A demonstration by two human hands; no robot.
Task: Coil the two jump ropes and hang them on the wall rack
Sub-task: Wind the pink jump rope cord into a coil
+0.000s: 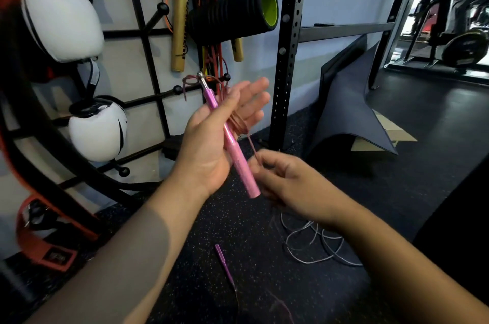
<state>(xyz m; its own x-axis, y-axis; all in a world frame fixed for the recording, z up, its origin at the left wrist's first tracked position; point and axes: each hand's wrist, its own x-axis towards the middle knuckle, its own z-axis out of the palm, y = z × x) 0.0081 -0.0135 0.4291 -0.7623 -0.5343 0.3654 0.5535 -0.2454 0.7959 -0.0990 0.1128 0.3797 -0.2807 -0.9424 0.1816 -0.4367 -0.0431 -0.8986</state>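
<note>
My left hand (211,138) holds a pink jump-rope handle (232,144) across its palm, fingers partly spread, with several turns of thin reddish cord (238,122) wound around the fingers. My right hand (285,183) pinches that cord just below and right of the handle. The rope's other pink handle (223,263) lies on the floor between my forearms. A second, grey rope (315,244) lies loose on the floor under my right wrist. The black wall rack (158,96) with ball-tipped pegs (176,90) stands directly behind my left hand.
White boxing gloves (63,17) and a lower glove (98,128) hang on the rack at left. A black foam roller (235,11), gold sticks and bands hang above. A perforated black upright (285,59) stands right of my hands. A folded dark mat (349,112) leans on the wall.
</note>
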